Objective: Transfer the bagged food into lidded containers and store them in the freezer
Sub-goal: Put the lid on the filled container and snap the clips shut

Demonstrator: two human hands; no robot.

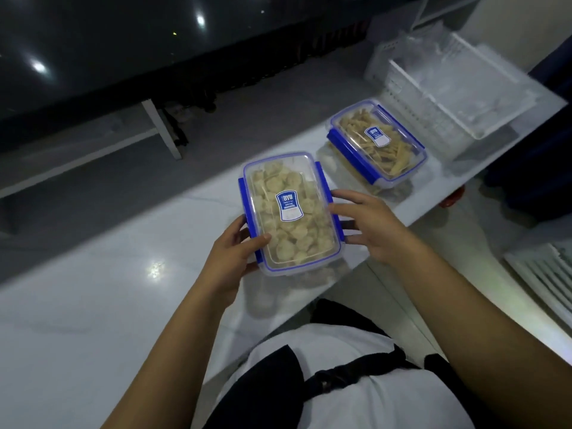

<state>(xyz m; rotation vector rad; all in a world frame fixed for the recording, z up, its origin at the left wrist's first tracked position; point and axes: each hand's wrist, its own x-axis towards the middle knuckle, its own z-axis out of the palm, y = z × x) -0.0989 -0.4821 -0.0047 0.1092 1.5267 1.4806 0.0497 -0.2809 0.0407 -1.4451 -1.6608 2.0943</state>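
Note:
A clear lidded container (pixel 291 212) with blue clips and a blue label holds pale round food pieces. It is above the white table's near edge. My left hand (pixel 235 255) grips its left side, thumb on the lid near the blue clip. My right hand (pixel 368 224) touches its right side with fingers straight against the right clip. A second lidded container (pixel 376 140) of the same kind, filled with tan stick-shaped food, stands farther right on the table.
The white table (pixel 123 289) has a glossy top. A white slotted basket (pixel 458 85) with crumpled clear plastic bags stands at its far right end. A dark glass surface lies beyond the table. A white ribbed panel (pixel 544 280) is at the right edge.

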